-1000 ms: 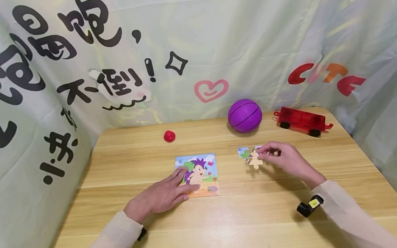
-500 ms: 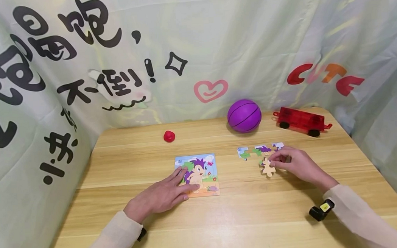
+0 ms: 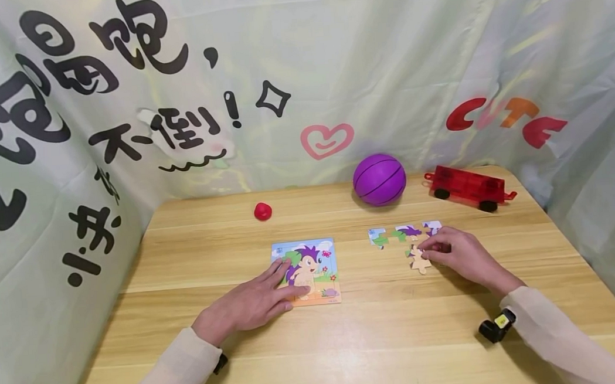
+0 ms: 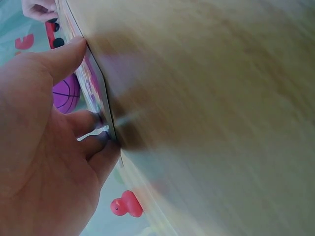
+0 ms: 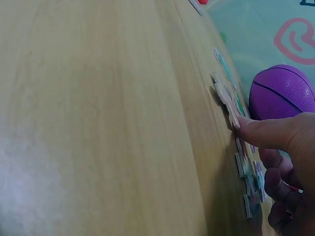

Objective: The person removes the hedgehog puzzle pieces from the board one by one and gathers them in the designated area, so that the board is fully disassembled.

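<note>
My left hand rests on the left part of a square hedgehog jigsaw puzzle, fingers mostly straight. In the left wrist view its thumb and fingertips touch the puzzle's near edge. To the right, my right hand pinches a beige and purple puzzle piece between thumb and fingers. The right wrist view shows this piece tilted, close to the tabletop. Just behind it lie several loose pieces, including a blue and green one and a purple one. My fingers partly hide others.
A purple ball stands at the back of the wooden table, before a printed curtain. Right of it is a red toy wagon with black wheels. A small red rubber duck sits at the back left.
My right hand has moved right and slightly nearer to me with the puzzle piece, uncovering loose pieces behind. It barely shifts in the last half second. My left hand has stayed put.
</note>
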A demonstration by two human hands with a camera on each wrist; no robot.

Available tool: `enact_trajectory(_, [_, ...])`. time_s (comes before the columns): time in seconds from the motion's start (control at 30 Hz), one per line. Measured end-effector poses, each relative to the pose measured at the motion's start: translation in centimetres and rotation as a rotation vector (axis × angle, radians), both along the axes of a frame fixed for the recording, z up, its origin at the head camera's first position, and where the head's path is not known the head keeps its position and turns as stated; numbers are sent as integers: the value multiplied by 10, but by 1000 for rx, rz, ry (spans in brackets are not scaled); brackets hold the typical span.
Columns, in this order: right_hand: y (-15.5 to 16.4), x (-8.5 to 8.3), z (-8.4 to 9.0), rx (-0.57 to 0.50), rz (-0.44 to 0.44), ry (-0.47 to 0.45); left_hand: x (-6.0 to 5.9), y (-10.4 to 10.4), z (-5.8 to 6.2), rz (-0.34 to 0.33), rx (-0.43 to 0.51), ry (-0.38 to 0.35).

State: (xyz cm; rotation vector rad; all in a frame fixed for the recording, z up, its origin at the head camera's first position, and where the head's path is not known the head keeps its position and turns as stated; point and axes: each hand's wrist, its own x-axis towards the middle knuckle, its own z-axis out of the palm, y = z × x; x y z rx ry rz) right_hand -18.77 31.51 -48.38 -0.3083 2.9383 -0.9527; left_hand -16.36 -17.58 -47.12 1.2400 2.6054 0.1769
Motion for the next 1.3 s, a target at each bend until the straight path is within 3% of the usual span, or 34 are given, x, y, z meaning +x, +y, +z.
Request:
enact_trajectory(0.7, [-6, -3, -2, 0, -7, 23, 0, -1, 0, -2, 9, -7])
enact_trajectory(1.1, [-12, -2, 11, 6, -10, 77, 0, -1, 0, -2, 12, -8])
enact_trajectory(1.3, [-15, -7, 14, 26, 8, 51, 0, -1, 0, -4, 17, 2])
